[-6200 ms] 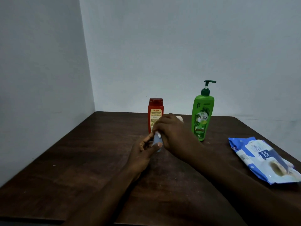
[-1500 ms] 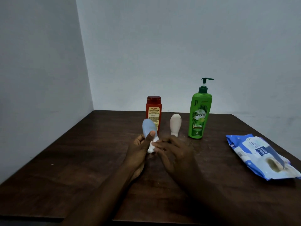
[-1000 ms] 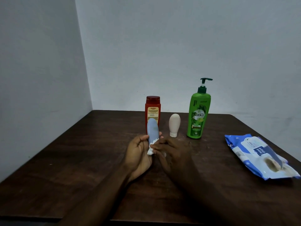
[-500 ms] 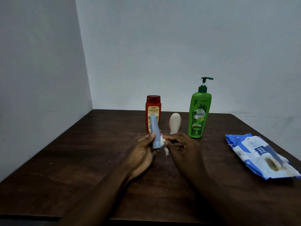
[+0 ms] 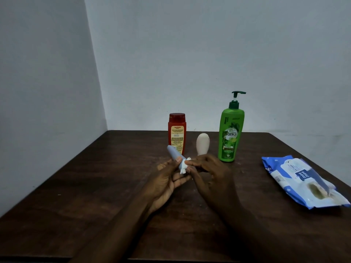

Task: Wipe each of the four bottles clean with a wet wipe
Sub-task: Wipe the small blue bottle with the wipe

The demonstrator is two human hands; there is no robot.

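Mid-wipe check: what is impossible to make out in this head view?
Head view:
Lower end of the blue bottle: covered by the wet wipe, left hand and right hand.
Most of the wet wipe: under the right hand's fingers.
Base of the cream bottle: behind the right hand.
Label print on the red bottle: too small.

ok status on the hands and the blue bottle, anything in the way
Left hand grips blue bottle, tilted. Right hand pinches wet wipe against it. Nothing blocking.
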